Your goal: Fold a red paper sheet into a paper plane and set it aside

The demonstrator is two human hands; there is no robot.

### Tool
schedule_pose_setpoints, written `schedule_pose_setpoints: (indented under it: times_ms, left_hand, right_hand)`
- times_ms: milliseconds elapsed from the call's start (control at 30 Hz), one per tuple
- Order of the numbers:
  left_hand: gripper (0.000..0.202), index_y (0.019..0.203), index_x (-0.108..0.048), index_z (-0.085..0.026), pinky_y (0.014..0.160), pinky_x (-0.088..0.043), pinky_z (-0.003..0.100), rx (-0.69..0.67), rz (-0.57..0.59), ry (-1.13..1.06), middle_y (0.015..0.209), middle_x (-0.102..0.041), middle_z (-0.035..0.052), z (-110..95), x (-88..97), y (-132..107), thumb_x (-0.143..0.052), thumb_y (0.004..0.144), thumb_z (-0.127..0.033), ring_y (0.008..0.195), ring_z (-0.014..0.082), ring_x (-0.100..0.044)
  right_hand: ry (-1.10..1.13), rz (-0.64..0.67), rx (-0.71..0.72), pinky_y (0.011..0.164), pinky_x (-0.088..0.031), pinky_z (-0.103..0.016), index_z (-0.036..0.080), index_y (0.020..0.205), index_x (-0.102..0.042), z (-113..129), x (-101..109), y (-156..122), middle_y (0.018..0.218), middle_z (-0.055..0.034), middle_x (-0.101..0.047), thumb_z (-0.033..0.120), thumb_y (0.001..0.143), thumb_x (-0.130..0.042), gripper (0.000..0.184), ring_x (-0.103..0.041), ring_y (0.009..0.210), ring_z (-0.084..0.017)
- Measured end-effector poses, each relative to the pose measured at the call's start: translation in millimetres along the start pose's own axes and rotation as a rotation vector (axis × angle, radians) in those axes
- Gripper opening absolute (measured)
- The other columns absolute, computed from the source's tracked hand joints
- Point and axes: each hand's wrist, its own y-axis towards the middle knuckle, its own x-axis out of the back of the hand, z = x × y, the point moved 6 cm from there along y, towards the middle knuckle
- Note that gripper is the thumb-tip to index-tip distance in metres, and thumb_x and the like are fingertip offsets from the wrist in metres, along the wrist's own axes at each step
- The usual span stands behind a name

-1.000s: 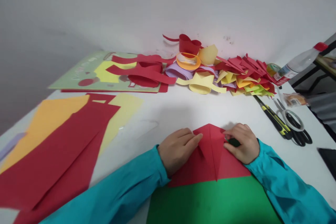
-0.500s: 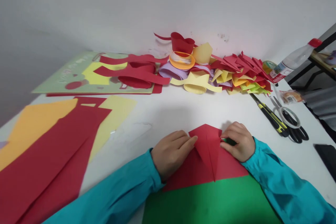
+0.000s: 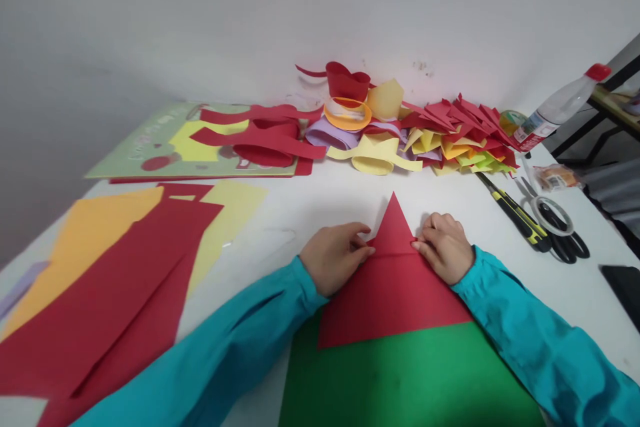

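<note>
A folded sheet of red paper (image 3: 390,297) lies over a green sheet (image 3: 400,380), with its pointed top (image 3: 393,223) aimed at the wall. A crease runs across it below the point. My left hand (image 3: 336,255) has its thumb and index finger around the small corner at the crease's left end. At the opposite end, my right hand (image 3: 444,247) pinches the paper's right corner between thumb and fingers. Both forearms are in teal sleeves.
Red and yellow sheets (image 3: 125,280) spread across the left. Paper crowns (image 3: 374,155) and folded paper pieces (image 3: 460,133) line the wall. A utility knife (image 3: 520,217), scissors (image 3: 565,248), tape roll (image 3: 553,215) and bottle (image 3: 560,107) are at right.
The two red flaps that stood on either side of the centre line no longer show. The top now rises to a sharp point, and both hands hold the paper at the crease's ends.
</note>
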Motion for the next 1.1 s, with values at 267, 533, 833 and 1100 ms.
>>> schedule_pose_setpoints:
  times_ms: [267,533,833,1100]
  left_hand:
    - [0.021,0.07,-0.058,-0.017,0.054,-0.045,0.023,0.285,0.269,0.056,0.065,-0.068,0.0001,7,1.8,21,-0.068,0.058,-0.032,0.066,0.0184,-0.064]
    - [0.02,0.071,-0.059,-0.019,0.056,-0.042,0.023,0.261,0.254,0.091,0.068,-0.067,-0.0011,6,2.2,19,-0.066,0.06,-0.033,0.069,0.0169,-0.062]
    - [0.016,0.089,-0.062,-0.02,0.07,-0.043,0.029,-0.493,0.1,0.472,0.096,-0.058,0.005,-41,-12.7,-1,-0.052,0.078,-0.016,0.08,0.0174,-0.052]
    - [0.033,0.107,-0.057,-0.011,0.071,-0.045,0.031,-0.859,0.073,0.58,0.092,-0.059,0.0102,-50,-30.2,-15,-0.029,0.091,-0.017,0.076,0.0178,-0.045]
  right_hand:
    - [-0.079,-0.007,-0.008,0.066,-0.03,-0.033,0.017,0.068,-0.055,3,-1,-1,0.081,-0.0052,-0.05,0.033,0.084,-0.047,0.024,-0.04,0.077,-0.019]
    - [-0.104,-0.002,-0.001,0.068,-0.03,-0.033,0.017,0.069,-0.055,4,-2,0,0.081,-0.006,-0.051,0.033,0.083,-0.046,0.023,-0.041,0.077,-0.02]
    - [-0.134,-0.028,-0.021,0.065,-0.028,-0.033,0.018,0.068,-0.055,6,-1,-1,0.081,-0.0059,-0.051,0.034,0.083,-0.047,0.023,-0.041,0.078,-0.021]
    - [-0.021,0.034,-0.174,0.067,-0.027,-0.034,0.021,0.067,-0.059,-4,-1,-1,0.084,-0.0038,-0.052,0.039,0.081,-0.052,0.024,-0.044,0.083,-0.021]
